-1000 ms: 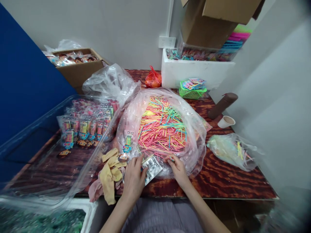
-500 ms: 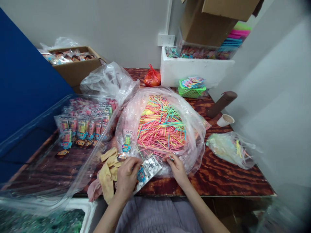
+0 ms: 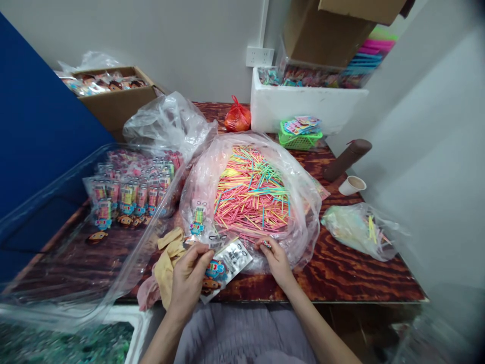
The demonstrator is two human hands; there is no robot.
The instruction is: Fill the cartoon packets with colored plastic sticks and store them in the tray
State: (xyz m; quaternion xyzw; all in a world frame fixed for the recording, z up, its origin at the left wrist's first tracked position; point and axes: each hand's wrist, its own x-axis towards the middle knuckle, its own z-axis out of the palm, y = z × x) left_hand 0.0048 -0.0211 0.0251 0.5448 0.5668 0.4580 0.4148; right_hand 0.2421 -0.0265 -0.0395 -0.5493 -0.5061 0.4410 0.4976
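Observation:
My left hand [image 3: 188, 279] is closed on a small printed packet [image 3: 222, 268] at the table's near edge, lifting its lower end. My right hand [image 3: 276, 256] pinches a small bundle of coloured sticks [image 3: 267, 245] just beside the packet. Both hands sit at the near rim of a big clear plastic bag [image 3: 303, 202] heaped with pink, yellow, green and blue sticks [image 3: 250, 194]. One filled packet [image 3: 197, 221] lies on the bag's left side.
A clear bag of filled packets [image 3: 129, 194] lies left. Yellow and pink cloths [image 3: 168, 263] sit by my left hand. A smaller bag [image 3: 356, 230], paper cup [image 3: 351, 185], brown cylinder [image 3: 346, 159], green basket [image 3: 299, 137], white foam box [image 3: 303, 106] and cardboard boxes [image 3: 113, 101] surround.
My left hand has drawn back toward me and lifted the packet, turning its printed side up. My right hand has stayed at the bag's rim with the sticks.

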